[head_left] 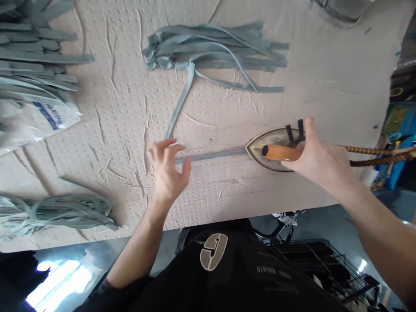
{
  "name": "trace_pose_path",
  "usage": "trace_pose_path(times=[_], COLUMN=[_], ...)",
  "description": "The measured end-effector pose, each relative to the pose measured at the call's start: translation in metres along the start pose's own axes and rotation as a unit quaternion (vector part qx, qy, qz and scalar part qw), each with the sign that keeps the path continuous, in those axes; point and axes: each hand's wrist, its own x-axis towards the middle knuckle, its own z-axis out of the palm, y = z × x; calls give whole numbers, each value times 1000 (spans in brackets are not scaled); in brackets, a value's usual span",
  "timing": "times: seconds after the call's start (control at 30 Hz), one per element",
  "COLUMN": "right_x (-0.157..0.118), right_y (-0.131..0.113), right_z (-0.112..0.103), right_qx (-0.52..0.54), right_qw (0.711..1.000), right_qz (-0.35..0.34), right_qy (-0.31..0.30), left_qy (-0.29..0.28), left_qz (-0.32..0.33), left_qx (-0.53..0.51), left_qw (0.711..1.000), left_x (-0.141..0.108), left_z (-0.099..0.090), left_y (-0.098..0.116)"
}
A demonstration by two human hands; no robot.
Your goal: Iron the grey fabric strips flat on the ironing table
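- The iron [277,152] sits on the counter [208,190], nearer its front edge than its back; it looks heavy and rigid, its metal likely hot, so the wooden handle is the place to grip.
- The grey strip [216,154] lies roughly along the front edge, one part meeting the iron's tip; it looks light, limp and easily creased, best taken flat, well clear of the metal.
- Right hand [320,158]: fingers closed around the handle, thumb raised, forearm reaching in over the front edge.
- Left hand [169,173]: fingers half-curled, thumb apart, above the strip; contact cannot be told.
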Motion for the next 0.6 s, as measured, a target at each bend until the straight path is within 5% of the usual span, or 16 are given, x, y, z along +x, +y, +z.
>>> trace_pose_path(times=[0.13, 0.23, 0.4, 0.6], right_x=[2, 0, -12, -23], right_y=[3, -4, -54, -115], right_z=[5, 11, 8, -7], right_qx=[-19, -25, -21, -14], right_qw=[1000, 999, 993, 979], right_qz=[-14, -45, -109, -200], right_qy=[-10, 12, 26, 34], left_qy=[-82, -96, -95, -68], left_qz=[39, 42, 3, -32], left_qx=[8, 37, 54, 81], left_qw=[996, 994, 994, 994], left_x=[24, 29, 21, 3], left_z=[44, 59, 41, -1], left_y=[35, 42, 26, -29])
